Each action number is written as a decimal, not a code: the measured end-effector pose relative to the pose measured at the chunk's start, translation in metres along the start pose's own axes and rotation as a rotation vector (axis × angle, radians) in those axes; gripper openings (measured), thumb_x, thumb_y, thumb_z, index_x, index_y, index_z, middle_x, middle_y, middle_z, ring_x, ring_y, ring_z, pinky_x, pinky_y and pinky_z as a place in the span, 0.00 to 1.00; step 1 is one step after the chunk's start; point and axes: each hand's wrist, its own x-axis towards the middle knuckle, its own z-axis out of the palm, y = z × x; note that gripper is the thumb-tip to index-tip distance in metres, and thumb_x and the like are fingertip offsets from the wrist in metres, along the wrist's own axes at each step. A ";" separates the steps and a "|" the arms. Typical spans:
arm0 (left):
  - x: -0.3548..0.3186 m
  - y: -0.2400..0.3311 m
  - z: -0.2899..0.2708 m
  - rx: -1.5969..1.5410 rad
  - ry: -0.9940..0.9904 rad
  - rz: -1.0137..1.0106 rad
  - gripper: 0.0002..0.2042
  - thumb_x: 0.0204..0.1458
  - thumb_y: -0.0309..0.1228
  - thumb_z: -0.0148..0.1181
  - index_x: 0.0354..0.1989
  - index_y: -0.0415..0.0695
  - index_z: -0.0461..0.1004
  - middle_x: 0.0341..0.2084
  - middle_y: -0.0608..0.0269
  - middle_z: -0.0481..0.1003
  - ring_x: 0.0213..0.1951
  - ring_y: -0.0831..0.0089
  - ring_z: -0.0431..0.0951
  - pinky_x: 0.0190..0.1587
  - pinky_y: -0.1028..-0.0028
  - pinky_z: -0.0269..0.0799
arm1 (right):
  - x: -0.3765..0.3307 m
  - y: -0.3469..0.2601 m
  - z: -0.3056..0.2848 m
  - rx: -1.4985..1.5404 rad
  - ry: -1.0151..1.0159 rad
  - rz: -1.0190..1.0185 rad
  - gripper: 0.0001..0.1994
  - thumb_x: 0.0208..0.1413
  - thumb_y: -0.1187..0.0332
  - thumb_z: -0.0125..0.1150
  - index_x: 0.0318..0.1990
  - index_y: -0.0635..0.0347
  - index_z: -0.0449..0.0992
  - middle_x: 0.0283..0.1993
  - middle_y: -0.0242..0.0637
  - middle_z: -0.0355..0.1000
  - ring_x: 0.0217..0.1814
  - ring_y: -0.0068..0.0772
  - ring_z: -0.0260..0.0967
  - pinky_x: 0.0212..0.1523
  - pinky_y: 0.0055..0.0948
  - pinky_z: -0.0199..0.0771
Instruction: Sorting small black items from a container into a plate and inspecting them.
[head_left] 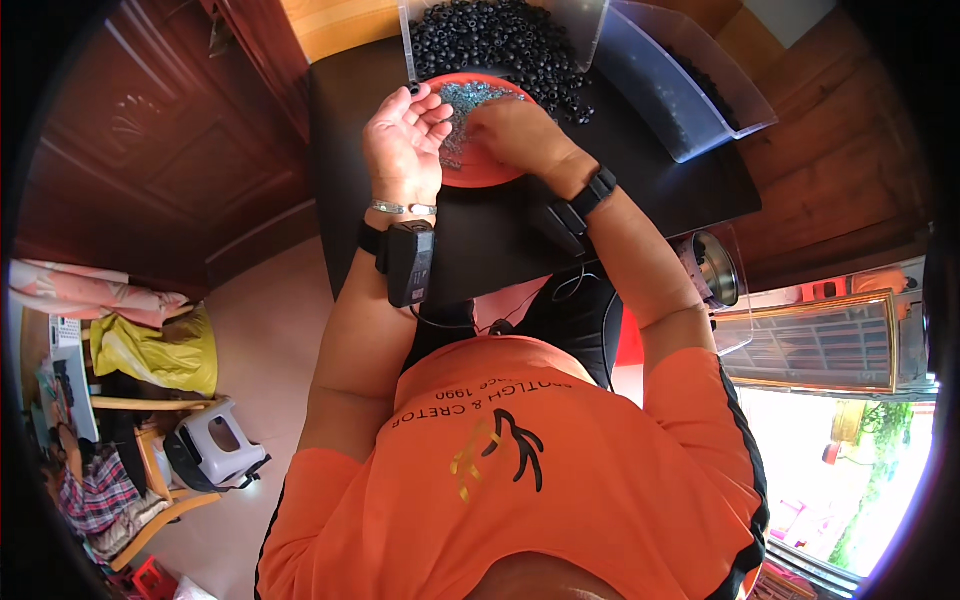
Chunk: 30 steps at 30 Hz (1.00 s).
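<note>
My left hand is turned palm up at the left rim of a round red dish. Its thumb and forefinger pinch a small black round part, while the other fingers curl loosely. Inside the dish lie many small silvery metal pieces. My right hand reaches over the dish from the right with its back upward. Its fingers are bent together at the metal pieces, and their tips are hidden, so what they hold does not show.
A clear bin heaped with black round parts stands behind the dish, some spilling onto the black table. Right of it, a translucent bin holds more dark parts. A metal bowl sits below the table's right side.
</note>
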 end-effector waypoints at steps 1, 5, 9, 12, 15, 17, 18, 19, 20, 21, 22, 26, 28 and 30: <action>0.000 0.000 0.000 -0.004 0.006 -0.006 0.10 0.55 0.35 0.51 0.34 0.41 0.72 0.28 0.61 0.73 0.30 0.69 0.73 0.35 0.72 0.67 | -0.002 0.001 -0.004 -0.001 -0.004 -0.005 0.08 0.47 0.65 0.55 0.34 0.54 0.78 0.36 0.39 0.75 0.41 0.42 0.72 0.42 0.38 0.72; -0.001 0.000 0.001 0.000 -0.007 0.007 0.10 0.55 0.35 0.51 0.34 0.40 0.72 0.28 0.61 0.72 0.30 0.69 0.73 0.35 0.72 0.67 | -0.011 0.007 -0.017 0.391 -0.035 0.234 0.09 0.49 0.66 0.57 0.36 0.58 0.77 0.33 0.39 0.76 0.36 0.37 0.74 0.39 0.32 0.72; -0.002 -0.002 0.001 0.045 -0.020 -0.016 0.11 0.55 0.36 0.51 0.34 0.40 0.72 0.28 0.61 0.73 0.30 0.69 0.74 0.34 0.72 0.67 | -0.014 0.013 -0.019 0.843 -0.012 0.309 0.12 0.50 0.66 0.60 0.37 0.64 0.76 0.31 0.33 0.75 0.33 0.25 0.72 0.38 0.26 0.71; -0.002 -0.004 0.002 0.102 -0.025 -0.054 0.11 0.55 0.36 0.51 0.34 0.41 0.72 0.29 0.62 0.73 0.31 0.70 0.74 0.34 0.73 0.68 | -0.013 0.012 -0.021 1.069 -0.011 0.356 0.12 0.50 0.66 0.61 0.37 0.65 0.76 0.33 0.30 0.75 0.36 0.21 0.70 0.40 0.25 0.69; -0.004 -0.008 0.001 0.176 -0.065 -0.117 0.10 0.55 0.36 0.51 0.35 0.42 0.72 0.30 0.62 0.74 0.32 0.70 0.75 0.35 0.73 0.69 | -0.013 0.004 -0.028 1.155 0.092 0.441 0.10 0.51 0.67 0.61 0.38 0.62 0.76 0.36 0.29 0.74 0.39 0.20 0.68 0.44 0.23 0.67; -0.005 -0.014 0.004 0.176 -0.101 -0.181 0.09 0.54 0.35 0.52 0.37 0.43 0.71 0.30 0.62 0.74 0.34 0.69 0.75 0.37 0.73 0.70 | -0.010 0.003 -0.029 1.212 0.113 0.428 0.09 0.52 0.68 0.60 0.39 0.62 0.76 0.37 0.29 0.74 0.41 0.20 0.68 0.47 0.23 0.66; -0.007 -0.015 0.004 0.178 -0.103 -0.176 0.09 0.54 0.35 0.52 0.37 0.43 0.71 0.30 0.62 0.74 0.34 0.69 0.75 0.37 0.73 0.70 | -0.009 0.002 -0.028 1.273 0.129 0.419 0.08 0.54 0.69 0.59 0.40 0.61 0.76 0.39 0.29 0.74 0.43 0.21 0.68 0.49 0.23 0.65; -0.008 -0.015 0.004 0.153 -0.154 -0.172 0.09 0.54 0.35 0.52 0.37 0.43 0.71 0.30 0.62 0.74 0.34 0.69 0.75 0.37 0.73 0.70 | -0.009 0.001 -0.027 1.274 0.131 0.413 0.08 0.54 0.69 0.59 0.40 0.61 0.76 0.39 0.29 0.74 0.43 0.21 0.68 0.49 0.23 0.65; -0.008 -0.016 0.004 0.128 -0.205 -0.169 0.08 0.54 0.34 0.52 0.37 0.44 0.71 0.30 0.62 0.74 0.35 0.69 0.75 0.37 0.73 0.70 | -0.009 0.000 -0.026 1.307 0.116 0.383 0.08 0.54 0.70 0.60 0.40 0.61 0.76 0.39 0.29 0.74 0.43 0.20 0.68 0.50 0.23 0.65; -0.006 -0.016 0.002 0.126 -0.205 -0.168 0.08 0.54 0.34 0.52 0.37 0.44 0.71 0.31 0.63 0.74 0.34 0.71 0.75 0.38 0.73 0.70 | -0.009 -0.002 -0.024 1.340 0.099 0.351 0.07 0.54 0.70 0.60 0.40 0.61 0.76 0.39 0.28 0.74 0.44 0.20 0.68 0.50 0.23 0.65; -0.005 -0.017 0.000 0.128 -0.205 -0.164 0.08 0.54 0.34 0.52 0.37 0.44 0.71 0.31 0.63 0.74 0.34 0.71 0.75 0.38 0.73 0.70 | -0.009 -0.003 -0.023 1.342 0.099 0.346 0.07 0.54 0.70 0.60 0.40 0.61 0.76 0.39 0.28 0.74 0.44 0.20 0.68 0.50 0.23 0.65; -0.003 -0.020 0.000 0.152 -0.209 -0.103 0.07 0.54 0.34 0.52 0.35 0.44 0.72 0.30 0.64 0.74 0.33 0.73 0.74 0.38 0.75 0.69 | -0.011 -0.005 -0.025 1.285 0.126 0.305 0.07 0.53 0.73 0.60 0.40 0.62 0.76 0.39 0.28 0.73 0.43 0.20 0.68 0.51 0.22 0.65; -0.005 -0.020 0.000 0.164 -0.226 -0.103 0.07 0.54 0.34 0.53 0.34 0.44 0.72 0.30 0.64 0.74 0.32 0.74 0.73 0.38 0.76 0.69 | -0.012 -0.007 -0.029 1.285 0.074 0.295 0.07 0.53 0.74 0.60 0.40 0.62 0.76 0.39 0.28 0.73 0.43 0.20 0.68 0.50 0.21 0.66; -0.007 -0.018 0.001 0.172 -0.191 -0.115 0.07 0.54 0.34 0.52 0.34 0.44 0.72 0.29 0.63 0.74 0.32 0.73 0.73 0.38 0.76 0.69 | -0.012 -0.005 -0.028 1.300 0.082 0.289 0.07 0.53 0.74 0.60 0.40 0.62 0.77 0.39 0.28 0.74 0.43 0.20 0.68 0.50 0.21 0.66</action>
